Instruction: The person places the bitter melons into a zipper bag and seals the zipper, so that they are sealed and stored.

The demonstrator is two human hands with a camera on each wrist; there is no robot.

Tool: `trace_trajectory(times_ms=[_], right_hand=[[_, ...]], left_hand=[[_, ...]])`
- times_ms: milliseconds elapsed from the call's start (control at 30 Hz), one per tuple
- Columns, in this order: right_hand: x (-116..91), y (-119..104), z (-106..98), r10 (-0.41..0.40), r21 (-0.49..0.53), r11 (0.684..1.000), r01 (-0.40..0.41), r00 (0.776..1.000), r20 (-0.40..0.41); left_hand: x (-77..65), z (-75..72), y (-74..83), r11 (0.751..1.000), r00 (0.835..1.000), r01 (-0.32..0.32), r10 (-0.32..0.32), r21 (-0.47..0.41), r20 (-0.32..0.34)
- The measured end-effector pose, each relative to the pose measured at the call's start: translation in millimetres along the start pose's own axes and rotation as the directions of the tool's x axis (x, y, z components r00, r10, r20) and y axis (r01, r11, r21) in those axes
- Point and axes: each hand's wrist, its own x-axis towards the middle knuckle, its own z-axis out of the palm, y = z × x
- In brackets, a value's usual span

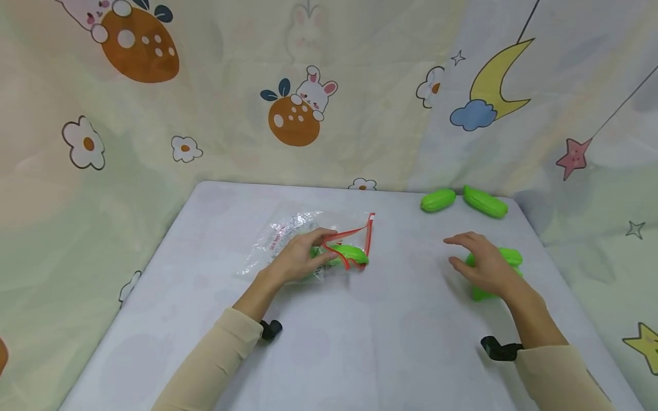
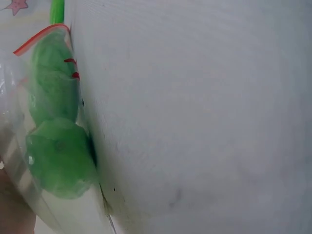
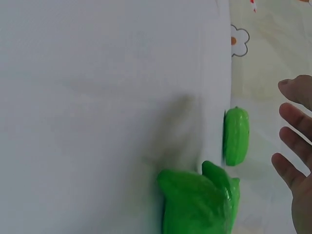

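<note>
My left hand grips a clear zip bag with a red seal at its mouth, which faces right. Inside lies a green toy vegetable near the opening; the left wrist view shows a second rounded green piece behind it, both through the plastic. My right hand hovers at the right with fingers spread and nothing held. Partly hidden below it are more green toy vegetables, seen also as a green clump in the right wrist view.
Toward the back right corner of the white table lie a short green toy vegetable and a longer green one. A printed cloth hangs behind the table and along its sides.
</note>
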Motion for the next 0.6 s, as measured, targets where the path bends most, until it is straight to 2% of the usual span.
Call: trace_trajectory(times_ms=[367,600], right_hand=[[-17.5,15.4,-3.3,-0.068,-0.013,0.998,0.067,0.989,-0.13],[-27.8,22.1,-3.4,-0.015,0.002,1.0,0.015,0.986,-0.169]], left_hand=[[0.2,-1.6,-1.1,1.0,0.998,-0.009,0.011,0.018,-0.061],[-0.4,-1.6,-0.3,1.0,0.998,-0.016,0.016,0.004,-0.066]])
